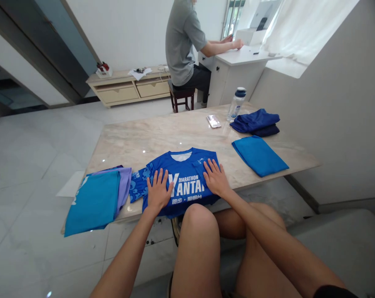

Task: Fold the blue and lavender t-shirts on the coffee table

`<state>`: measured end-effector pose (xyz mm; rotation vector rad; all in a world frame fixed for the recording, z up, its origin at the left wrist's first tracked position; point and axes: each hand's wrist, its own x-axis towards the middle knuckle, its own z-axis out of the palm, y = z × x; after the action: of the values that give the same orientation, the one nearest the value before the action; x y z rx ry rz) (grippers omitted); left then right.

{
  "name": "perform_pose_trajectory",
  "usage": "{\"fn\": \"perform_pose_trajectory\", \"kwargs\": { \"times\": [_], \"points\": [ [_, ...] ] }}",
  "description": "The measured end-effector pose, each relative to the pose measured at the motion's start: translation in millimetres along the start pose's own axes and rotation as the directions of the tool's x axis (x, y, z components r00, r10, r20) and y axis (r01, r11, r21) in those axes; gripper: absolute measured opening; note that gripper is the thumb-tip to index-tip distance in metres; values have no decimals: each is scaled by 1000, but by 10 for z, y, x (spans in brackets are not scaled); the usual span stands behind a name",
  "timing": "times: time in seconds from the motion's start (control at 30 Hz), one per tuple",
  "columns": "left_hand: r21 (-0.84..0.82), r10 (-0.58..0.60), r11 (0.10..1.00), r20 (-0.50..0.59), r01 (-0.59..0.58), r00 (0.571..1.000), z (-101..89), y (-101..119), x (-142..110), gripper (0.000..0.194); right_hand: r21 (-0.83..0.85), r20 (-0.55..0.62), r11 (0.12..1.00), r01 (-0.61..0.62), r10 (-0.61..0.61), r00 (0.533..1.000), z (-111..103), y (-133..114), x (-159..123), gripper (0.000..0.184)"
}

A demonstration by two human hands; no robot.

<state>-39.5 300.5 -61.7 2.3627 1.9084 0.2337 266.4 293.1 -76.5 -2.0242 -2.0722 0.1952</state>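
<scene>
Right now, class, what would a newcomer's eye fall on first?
Probably the blue YANTAI shirt, at the near edge beneath the spread left hand and right hand. Next, the teal cloth at the near left corner of the table. Beyond, a person in grey sits at a white desk.

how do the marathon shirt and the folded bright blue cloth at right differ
The marathon shirt is spread wider, neckline showing; the folded cloth is a compact packet. The shirt bears white lettering; the cloth's visible face is plain. The left hand and right hand touch the shirt, neither the cloth. Both are blue.
</scene>
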Motion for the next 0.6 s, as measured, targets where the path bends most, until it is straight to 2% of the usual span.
{"fn": "perform_pose_trajectory", "kwargs": {
  "times": [0.3, 0.5, 0.6],
  "points": [
    [1, -22, 1000, 13, 22, 1000, 5, 226, 559, 69, -113, -61, 994, 9, -16, 998, 44, 402, 559, 65],
    [-16, -23, 1000, 10, 23, 1000, 82, 311, 927, 72, -149, -9, 988, -25, 24, 1000, 128, 624, 1015, 67],
    [-37, -9, 999, 1, 9, 1000, 124, 319, 1041, 73, -159, 2, 987, -11, 11, 1000, 131, 663, 1138, 68]
  ]
}}
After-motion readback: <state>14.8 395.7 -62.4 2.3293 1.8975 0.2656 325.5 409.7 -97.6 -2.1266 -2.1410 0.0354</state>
